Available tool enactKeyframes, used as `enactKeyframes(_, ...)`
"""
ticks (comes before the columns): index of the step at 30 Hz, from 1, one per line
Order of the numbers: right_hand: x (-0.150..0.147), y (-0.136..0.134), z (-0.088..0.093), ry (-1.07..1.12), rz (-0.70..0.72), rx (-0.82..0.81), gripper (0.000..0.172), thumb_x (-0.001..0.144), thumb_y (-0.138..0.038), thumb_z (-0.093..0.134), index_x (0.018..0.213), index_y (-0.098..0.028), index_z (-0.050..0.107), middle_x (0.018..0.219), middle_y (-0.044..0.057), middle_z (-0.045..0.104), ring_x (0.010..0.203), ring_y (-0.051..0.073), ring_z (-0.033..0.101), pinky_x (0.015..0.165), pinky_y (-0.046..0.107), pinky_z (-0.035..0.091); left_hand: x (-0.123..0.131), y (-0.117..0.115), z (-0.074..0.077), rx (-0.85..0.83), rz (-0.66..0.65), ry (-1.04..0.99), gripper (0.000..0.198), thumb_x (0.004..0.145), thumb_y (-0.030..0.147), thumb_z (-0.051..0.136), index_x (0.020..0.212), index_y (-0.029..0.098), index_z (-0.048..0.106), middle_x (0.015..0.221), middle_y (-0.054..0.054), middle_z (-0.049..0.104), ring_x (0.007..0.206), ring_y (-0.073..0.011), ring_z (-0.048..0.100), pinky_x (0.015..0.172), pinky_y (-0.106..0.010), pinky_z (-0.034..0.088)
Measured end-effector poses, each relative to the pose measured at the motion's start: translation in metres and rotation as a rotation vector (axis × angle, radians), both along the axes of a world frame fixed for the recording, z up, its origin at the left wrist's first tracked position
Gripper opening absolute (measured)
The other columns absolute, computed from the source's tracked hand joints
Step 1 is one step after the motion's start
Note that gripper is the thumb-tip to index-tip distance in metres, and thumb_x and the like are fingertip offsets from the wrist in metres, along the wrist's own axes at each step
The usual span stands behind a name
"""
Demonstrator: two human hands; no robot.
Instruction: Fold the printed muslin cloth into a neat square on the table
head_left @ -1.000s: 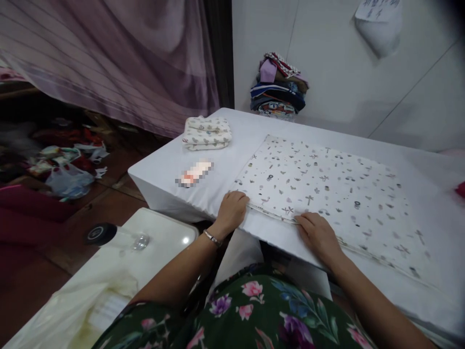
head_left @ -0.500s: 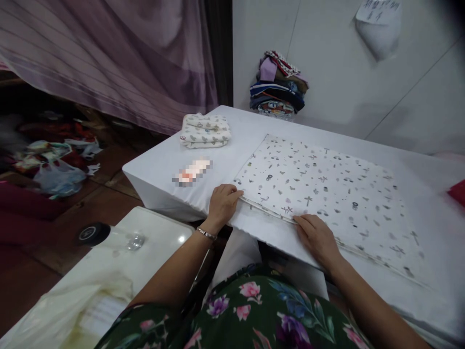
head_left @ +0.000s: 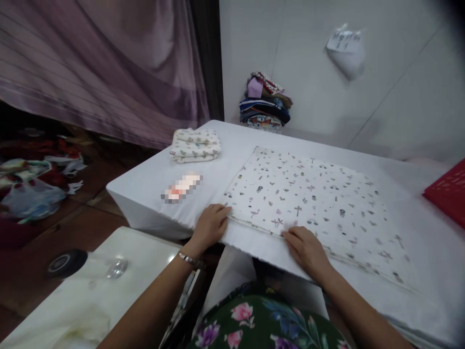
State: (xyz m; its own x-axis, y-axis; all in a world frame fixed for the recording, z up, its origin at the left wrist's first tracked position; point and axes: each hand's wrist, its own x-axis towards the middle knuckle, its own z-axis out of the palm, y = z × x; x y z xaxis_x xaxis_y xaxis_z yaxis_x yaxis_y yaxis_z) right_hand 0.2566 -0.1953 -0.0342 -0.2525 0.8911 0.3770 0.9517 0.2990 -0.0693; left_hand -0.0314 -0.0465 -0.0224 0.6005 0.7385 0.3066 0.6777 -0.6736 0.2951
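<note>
A white printed cloth (head_left: 312, 194) with small grey and pink motifs lies flat and folded in layers on the table. At its near left corner, my left hand (head_left: 210, 224) pinches the edge between thumb and fingers. Farther right along the same near edge, my right hand (head_left: 305, 248) is closed with its fingertips on the cloth; its thumb is mostly hidden. A folded bundle of similar printed cloth (head_left: 196, 146) rests on the table's far left part.
The table (head_left: 232, 145) has a white cover. A pixelated patch (head_left: 181, 186) hides a small object left of the cloth. Folded clothes (head_left: 265, 104) are stacked by the wall. A red item (head_left: 448, 194) sits at right. A white surface (head_left: 141, 261) stands at lower left, plastic bags (head_left: 34, 196) beyond.
The camera view has shifted, showing more of the red item at right. Both hands stay at the cloth's near edge, which looks a little flatter and more even between them.
</note>
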Motion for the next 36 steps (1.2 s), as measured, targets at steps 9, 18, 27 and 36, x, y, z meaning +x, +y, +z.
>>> enactKeyframes(9, -0.006, 0.006, -0.006, -0.021, -0.028, 0.055, 0.025, 0.087, -0.011, 0.044, 0.101, -0.02, 0.062, 0.088, 0.006, 0.06, 0.077, 0.019, 0.052, 0.067, 0.03, 0.04, -0.013, 0.012, -0.004, 0.089, -0.027, 0.061, 0.033, 0.08, 0.008, 0.045, 0.104, 0.022, 0.063, 0.107, -0.007, 0.062, 0.102, -0.0209, 0.054, 0.086, -0.036, 0.046)
enactKeyframes(18, -0.006, 0.009, -0.011, -0.079, -0.013, 0.168, 0.027, 0.085, -0.006, 0.041, 0.097, -0.016, 0.063, 0.085, 0.006, 0.061, 0.075, 0.019, 0.051, 0.066, 0.03, 0.038, -0.016, 0.019, -0.001, 0.115, -0.025, 0.095, 0.036, 0.077, 0.003, 0.045, 0.098, 0.024, 0.064, 0.097, -0.004, 0.065, 0.093, -0.0179, 0.058, 0.079, -0.031, 0.048)
enactKeyframes(27, -0.013, 0.005, -0.005, -0.03, -0.128, 0.039, 0.025, 0.089, -0.015, 0.048, 0.11, -0.018, 0.061, 0.095, 0.006, 0.063, 0.083, 0.019, 0.051, 0.071, 0.031, 0.037, 0.016, 0.006, 0.0, 0.259, -0.082, 0.061, 0.031, 0.081, 0.024, 0.046, 0.105, 0.023, 0.065, 0.106, -0.007, 0.067, 0.1, -0.026, 0.058, 0.087, -0.043, 0.043)
enactKeyframes(36, 0.036, -0.043, -0.004, 0.073, -0.199, 0.031, 0.024, 0.091, -0.018, 0.045, 0.11, -0.019, 0.06, 0.107, 0.007, 0.063, 0.097, 0.019, 0.052, 0.082, 0.033, 0.041, 0.055, 0.009, -0.033, 0.258, -0.339, -0.014, 0.04, 0.089, 0.041, 0.036, 0.094, 0.02, 0.071, 0.095, -0.009, 0.068, 0.089, -0.0249, 0.06, 0.076, -0.038, 0.047)
